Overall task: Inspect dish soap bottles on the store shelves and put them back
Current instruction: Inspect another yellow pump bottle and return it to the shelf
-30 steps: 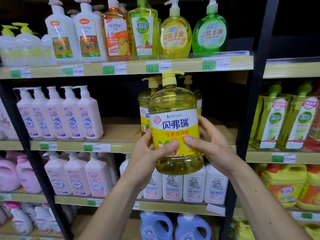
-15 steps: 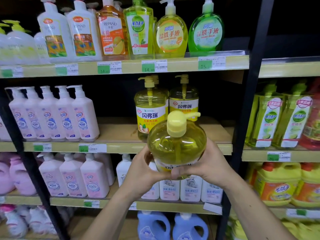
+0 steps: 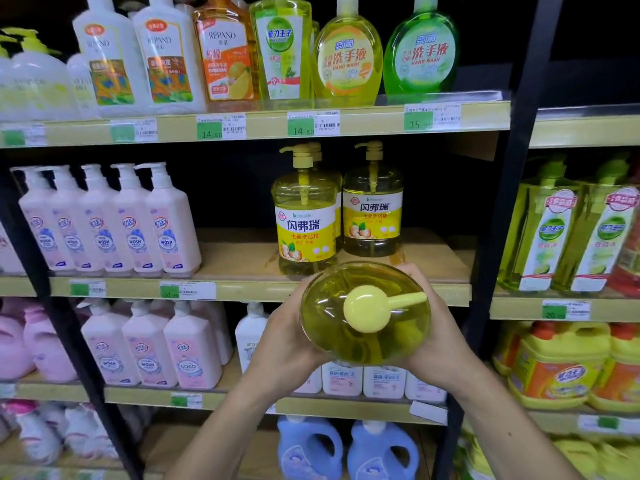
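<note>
The clear plastic bottle of yellow dish soap (image 3: 360, 336) is held between both hands in front of the middle shelf's edge (image 3: 242, 291), tipped so its long axis points at the camera, its pale yellow pump (image 3: 369, 308) facing the viewer. The left hand (image 3: 285, 336) and right hand (image 3: 438, 336) grip its opposite sides with curled fingers. The 2 matching yellow bottles (image 3: 306, 223) stand just behind and above it, so returning it likely means righting it first.

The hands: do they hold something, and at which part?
Both the left hand and right hand grip the yellow soap bottle by its body's sides.
</note>
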`<state>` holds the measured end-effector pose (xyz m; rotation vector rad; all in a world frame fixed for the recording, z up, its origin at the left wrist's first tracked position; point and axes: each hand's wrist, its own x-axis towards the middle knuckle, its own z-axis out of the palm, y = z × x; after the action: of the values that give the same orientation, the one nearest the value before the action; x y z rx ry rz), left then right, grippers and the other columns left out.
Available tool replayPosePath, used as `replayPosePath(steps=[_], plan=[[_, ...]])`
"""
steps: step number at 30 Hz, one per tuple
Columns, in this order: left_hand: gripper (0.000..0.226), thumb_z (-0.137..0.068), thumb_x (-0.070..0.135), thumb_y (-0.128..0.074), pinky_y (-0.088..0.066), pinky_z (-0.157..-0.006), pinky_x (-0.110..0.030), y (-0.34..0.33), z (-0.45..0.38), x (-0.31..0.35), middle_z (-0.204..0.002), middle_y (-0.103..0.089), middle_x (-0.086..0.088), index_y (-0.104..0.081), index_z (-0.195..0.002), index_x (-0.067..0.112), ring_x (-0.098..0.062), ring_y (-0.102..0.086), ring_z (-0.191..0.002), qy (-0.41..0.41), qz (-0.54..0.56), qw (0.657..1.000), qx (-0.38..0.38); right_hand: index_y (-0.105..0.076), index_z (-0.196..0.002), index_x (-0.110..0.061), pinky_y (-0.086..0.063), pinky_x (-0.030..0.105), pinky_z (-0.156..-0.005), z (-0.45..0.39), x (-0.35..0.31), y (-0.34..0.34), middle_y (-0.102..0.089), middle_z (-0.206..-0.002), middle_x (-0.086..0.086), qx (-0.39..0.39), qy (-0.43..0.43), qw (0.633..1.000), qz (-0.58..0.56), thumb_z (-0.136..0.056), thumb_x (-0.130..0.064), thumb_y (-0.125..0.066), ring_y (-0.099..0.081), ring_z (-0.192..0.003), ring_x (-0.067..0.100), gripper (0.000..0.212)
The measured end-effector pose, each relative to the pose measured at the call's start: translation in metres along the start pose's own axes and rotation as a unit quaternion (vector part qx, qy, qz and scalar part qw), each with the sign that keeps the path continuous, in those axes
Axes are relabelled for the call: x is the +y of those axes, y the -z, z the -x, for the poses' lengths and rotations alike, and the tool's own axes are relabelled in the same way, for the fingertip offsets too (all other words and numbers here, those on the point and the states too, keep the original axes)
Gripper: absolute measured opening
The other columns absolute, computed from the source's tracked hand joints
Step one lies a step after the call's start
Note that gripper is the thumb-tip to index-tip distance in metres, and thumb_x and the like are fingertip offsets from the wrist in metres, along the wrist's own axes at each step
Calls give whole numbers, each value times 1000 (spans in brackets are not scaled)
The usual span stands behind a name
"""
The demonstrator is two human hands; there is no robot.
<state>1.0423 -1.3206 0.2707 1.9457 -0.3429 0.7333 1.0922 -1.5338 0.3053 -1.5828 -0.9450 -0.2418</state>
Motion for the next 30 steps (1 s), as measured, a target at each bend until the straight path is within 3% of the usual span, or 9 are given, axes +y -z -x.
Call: replayPosePath(steps=[4, 10, 14, 15, 16, 18, 22, 25, 30], plan=[[41, -76, 31, -94, -59, -94, -25, -1, -3, 5, -116, -79, 14, -77, -113, 38, -9, -73, -112, 25, 29, 995, -95, -55, -126, -46, -60, 25, -88, 2, -6, -7, -73, -124, -16, 27, -3, 999, 27, -47, -41, -106, -71, -115, 12, 95], [62, -62, 2, -94, -62, -84, -28, 14, -11, -9, -112, -82, 4, -78, -116, 29, -9, -76, -105, 58, 145, 977, -143, -51, -137, -49, -58, 34, -94, 11, -29, -35, -70, -128, -18, 58, -61, 992, 92, -52, -60, -99, -66, -120, 6, 98], [73, -65, -6, -41, -60, -98, -51, 4, -13, -26, -131, -74, -20, -66, -134, -1, -32, -73, -118, 112, 317, 934, -122, -54, -134, -55, -53, 38, -102, 13, -50, -40, -70, -122, -29, 66, -130, 982, 122, -71, -92, -58, -61, -123, 5, 73], [96, -62, 48, -50, -57, -106, -51, 0, -9, -23, -145, -66, -24, -61, -145, 0, -36, -67, -131, 130, 369, 913, -118, -53, -130, -64, -49, 36, -106, 13, -55, -39, -65, -123, -39, 56, -139, 982, 112, -77, -93, -48, -57, -126, 2, 60], [73, -81, 13, -83, -56, -109, -49, -4, -8, -25, -151, -61, -25, -60, -150, 5, -36, -63, -137, 129, 419, 889, -131, -50, -124, -72, -46, 35, -109, 14, -59, -38, -60, -122, -47, 47, -150, 983, 97, -81, -89, -42, -54, -129, -1, 47], [72, -84, 46, -86, -57, -107, -43, -9, -9, -21, -148, -66, -18, -68, -145, 13, -31, -66, -136, 155, 460, 865, -124, -50, -120, -68, -48, 40, -109, 18, -64, -37, -61, -123, -44, 42, -163, 984, 59, -87, -72, -44, -55, -130, 2, 34], [73, -107, 50, -50, -32, -127, -46, -7, -8, -4, -162, -49, -23, -45, -160, -1, -33, -45, -153, 114, 573, 803, -119, -49, -115, -52, -54, 46, -100, 19, -68, -45, -70, -123, -24, 47, -150, 987, 19, -88, -48, -48, -58, -127, 16, 28], [77, -85, 62, -80, -52, -113, -44, -14, -14, -7, -143, -69, -17, -73, -138, 6, -29, -67, -134, 169, 544, 816, -99, -55, -118, -48, -54, 48, -100, 17, -69, -47, -72, -124, -14, 65, -142, 988, -9, -89, -42, -48, -61, -126, 17, 31], [72, -107, 55, -54, -44, -119, -47, -11, -19, 2, -148, -62, -27, -60, -146, -5, -37, -60, -140, 152, 622, 758, -125, -65, -131, -43, -54, 46, -106, 14, -63, -49, -69, -134, -8, 102, -152, 982, -43, -98, -37, -56, -65, -123, 11, 34]])
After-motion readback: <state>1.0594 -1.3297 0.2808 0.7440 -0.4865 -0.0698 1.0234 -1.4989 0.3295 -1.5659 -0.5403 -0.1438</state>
